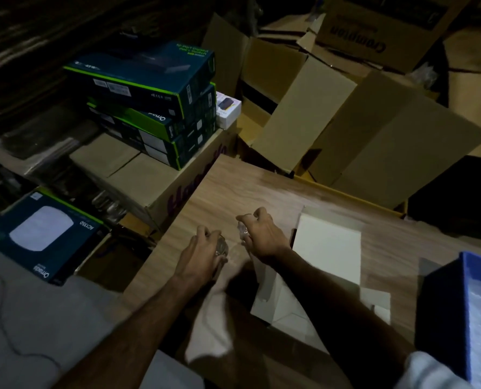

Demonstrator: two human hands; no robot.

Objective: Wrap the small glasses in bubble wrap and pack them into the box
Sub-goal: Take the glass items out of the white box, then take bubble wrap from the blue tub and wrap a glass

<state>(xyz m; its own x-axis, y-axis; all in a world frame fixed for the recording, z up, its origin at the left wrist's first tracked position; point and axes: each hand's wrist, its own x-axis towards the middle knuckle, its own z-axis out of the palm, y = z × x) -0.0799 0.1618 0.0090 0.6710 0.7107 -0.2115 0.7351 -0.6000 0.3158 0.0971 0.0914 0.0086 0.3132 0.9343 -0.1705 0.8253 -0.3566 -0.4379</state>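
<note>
My left hand grips a small clear glass over the wooden table. Just to its right, my right hand pinches a piece of clear bubble wrap with curled fingers. The two hands are close together, the wrap beside the glass. Beneath and right of my hands an open white box lies on the table with its flaps spread. Its dark inside shows below my wrists. The scene is dim, and whether the wrap touches the glass is hard to tell.
A blue bin holding bubble wrap stands at the right edge. Large open cardboard cartons lie behind the table. Stacked green-and-blue product boxes sit on a carton to the left, with another such box lower left.
</note>
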